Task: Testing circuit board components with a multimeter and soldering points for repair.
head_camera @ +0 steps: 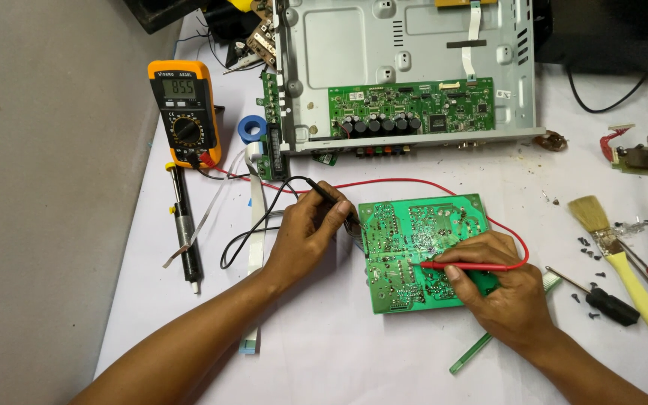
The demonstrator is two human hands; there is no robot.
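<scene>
Head: L hand (305, 232) black probe (331, 195), R hand (500, 289) red probe (463, 265) on PCB (406, 292).

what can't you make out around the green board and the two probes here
Head view only:
- Black probe tip: hidden behind the left hand at the green board edge, so contact is unclear.
- Board component side: faces down.
- Solder joint under the red probe, held by the right hand: too small.
- Metal chassis: cut off by the top edge.
</scene>
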